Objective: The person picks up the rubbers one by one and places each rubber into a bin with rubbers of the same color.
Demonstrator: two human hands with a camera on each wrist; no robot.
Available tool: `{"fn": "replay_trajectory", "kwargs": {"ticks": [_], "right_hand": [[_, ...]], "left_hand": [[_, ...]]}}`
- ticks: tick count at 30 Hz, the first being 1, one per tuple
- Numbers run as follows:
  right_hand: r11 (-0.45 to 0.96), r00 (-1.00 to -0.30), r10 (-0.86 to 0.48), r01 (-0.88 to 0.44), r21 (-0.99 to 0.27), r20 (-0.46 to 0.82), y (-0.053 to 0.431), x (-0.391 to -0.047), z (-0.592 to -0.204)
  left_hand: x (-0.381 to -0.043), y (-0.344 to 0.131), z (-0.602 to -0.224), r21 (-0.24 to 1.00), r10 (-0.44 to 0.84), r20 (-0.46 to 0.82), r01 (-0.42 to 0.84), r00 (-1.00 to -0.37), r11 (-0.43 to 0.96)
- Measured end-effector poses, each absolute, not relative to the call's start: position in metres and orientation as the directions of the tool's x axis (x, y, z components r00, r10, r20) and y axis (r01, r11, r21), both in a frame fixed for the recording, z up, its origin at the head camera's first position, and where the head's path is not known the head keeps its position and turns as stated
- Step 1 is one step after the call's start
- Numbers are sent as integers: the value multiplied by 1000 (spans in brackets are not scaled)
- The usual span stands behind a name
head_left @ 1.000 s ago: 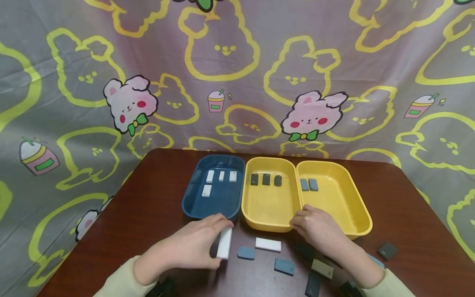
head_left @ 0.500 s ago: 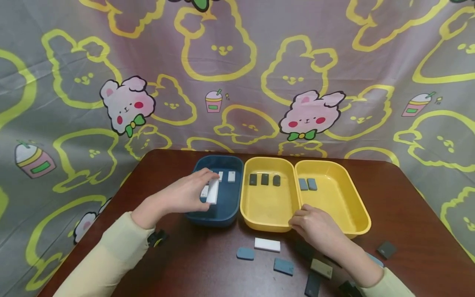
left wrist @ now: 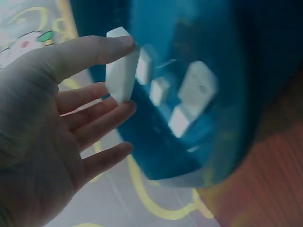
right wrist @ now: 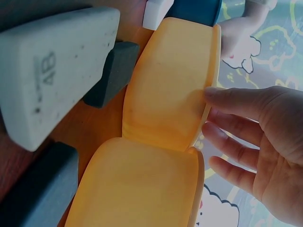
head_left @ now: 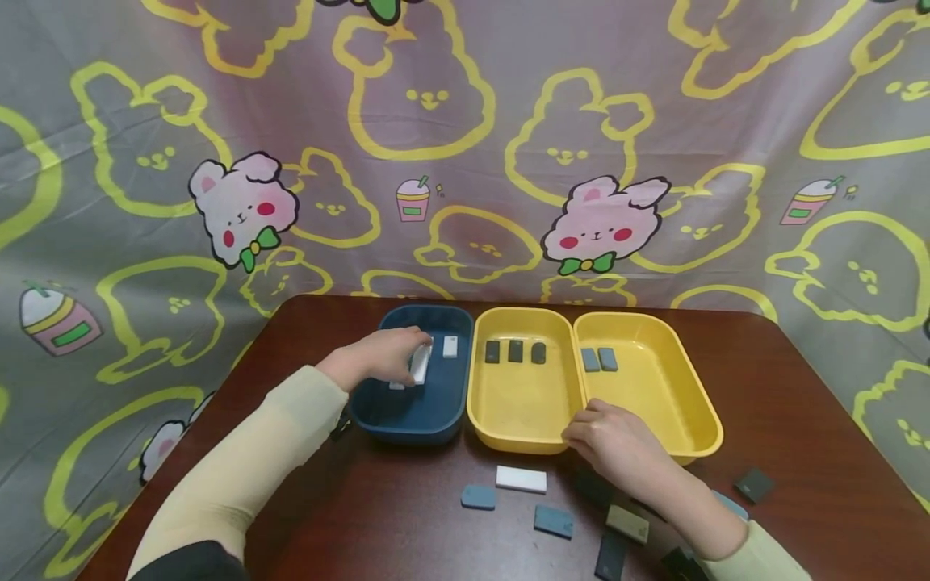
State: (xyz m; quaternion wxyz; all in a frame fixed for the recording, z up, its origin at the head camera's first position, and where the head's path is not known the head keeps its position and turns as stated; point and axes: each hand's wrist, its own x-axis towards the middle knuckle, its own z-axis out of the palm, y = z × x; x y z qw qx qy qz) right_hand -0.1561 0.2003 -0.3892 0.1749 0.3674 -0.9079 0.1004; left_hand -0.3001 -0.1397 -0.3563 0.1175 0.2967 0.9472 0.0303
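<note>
My left hand [head_left: 383,356] pinches a long white eraser [head_left: 420,365] between thumb and fingers, above the blue tray [head_left: 458,407]. Several smaller white erasers lie in that tray; one white eraser [left wrist: 198,87] shows in the left wrist view, and the hand covers part of the group in the head view. On the near rim of the middle yellow tray [head_left: 526,407], my right hand [head_left: 617,444] grips with thumb and fingertips. A row of dark erasers, including one dark eraser [head_left: 515,351], lies in this tray.
The right yellow tray [head_left: 657,395] contains two blue-grey erasers. In front lie a white eraser [head_left: 521,479], a blue-grey eraser [head_left: 554,521], an olive eraser [head_left: 628,524] and a dark eraser [head_left: 610,557]. Another dark eraser [head_left: 755,485] lies far right. A patterned curtain [head_left: 465,161] hangs behind.
My left hand has carried the white eraser from the table in front of the blue tray, forward and left over it. The right hand stays at the yellow rim.
</note>
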Motion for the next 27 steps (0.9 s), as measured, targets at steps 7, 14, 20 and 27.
{"fn": "replay_trajectory", "kwargs": {"ticks": [7,14,20,27], "right_hand": [[703,-665,-636,-709,-62,392,200,-157,-389],[698,-661,-636,-713,-68,399,201,-157,-389],[699,-660,-639,-713,-59,396,201,-157,-389],[697,-654,-641,-715,-52,401,201,-156,-389]], "left_hand": [[-312,-134,-372,82,526,-283,526,-802,846],[-312,-131,-375,59,504,-341,518,-793,854],[-309,-129,-377,43,495,-359,515,-791,856],[-308,-130,-379,20,503,-345,530,-792,848]]}}
